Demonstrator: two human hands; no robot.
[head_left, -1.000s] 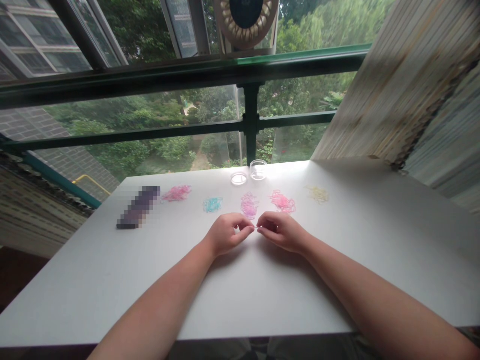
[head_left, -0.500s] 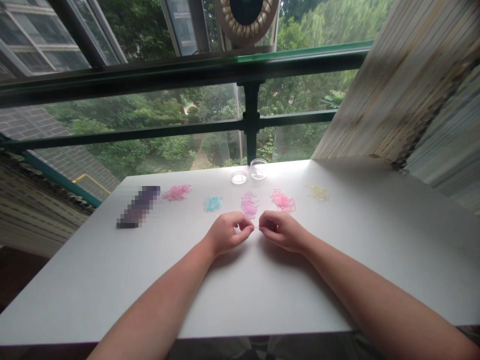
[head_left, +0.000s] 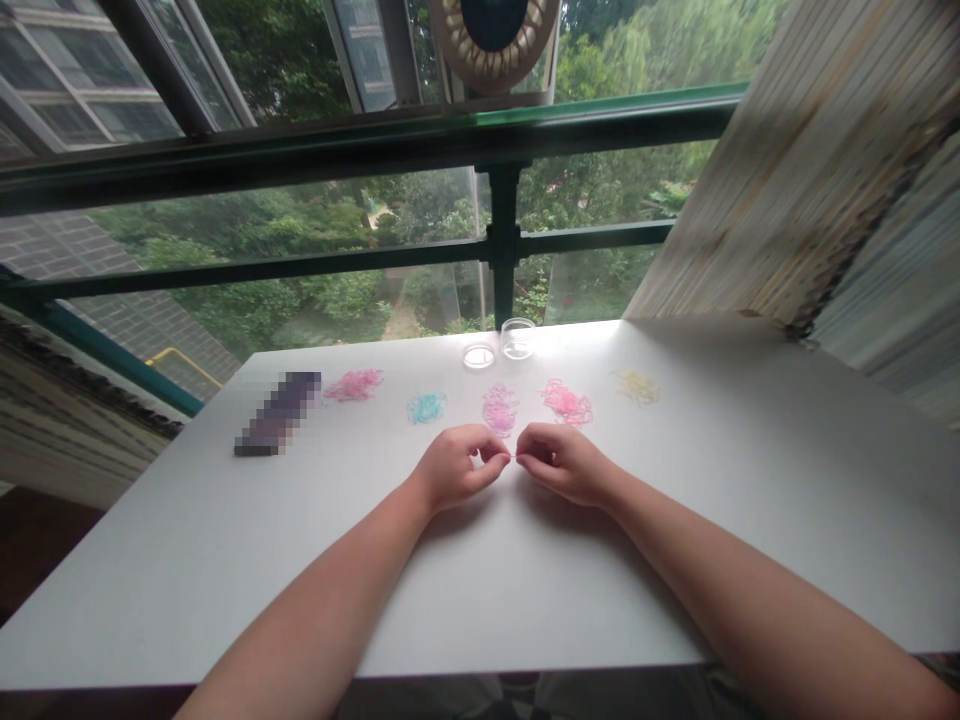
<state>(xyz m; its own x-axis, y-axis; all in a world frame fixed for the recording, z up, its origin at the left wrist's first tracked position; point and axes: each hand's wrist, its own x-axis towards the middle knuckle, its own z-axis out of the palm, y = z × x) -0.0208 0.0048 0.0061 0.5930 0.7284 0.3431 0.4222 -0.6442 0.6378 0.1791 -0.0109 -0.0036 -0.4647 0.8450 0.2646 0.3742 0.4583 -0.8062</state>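
My left hand [head_left: 463, 464] and my right hand [head_left: 562, 460] meet almost fingertip to fingertip above the white table [head_left: 465, 590]. Both are closed in a pinch. Between them runs a short, thin pinkish rubber band [head_left: 513, 457], mostly hidden by the fingers. Just beyond the hands lies a purple pile of small rubber bands [head_left: 499, 408]. To its right is a coral-pink pile [head_left: 568, 402], and to its left a turquoise pile [head_left: 427, 407].
A magenta pile [head_left: 355, 385] lies farther left, near a pixelated dark oblong [head_left: 279, 413]. Pale yellow bands [head_left: 637, 387] lie at the right. By the window stand a clear round container [head_left: 518, 340] and its clear lid [head_left: 478, 357]. A green railing [head_left: 375, 135] runs behind the table.
My two hands have come very slightly closer together, narrowing the gap between the fingertips. The piles and the container have stayed put.
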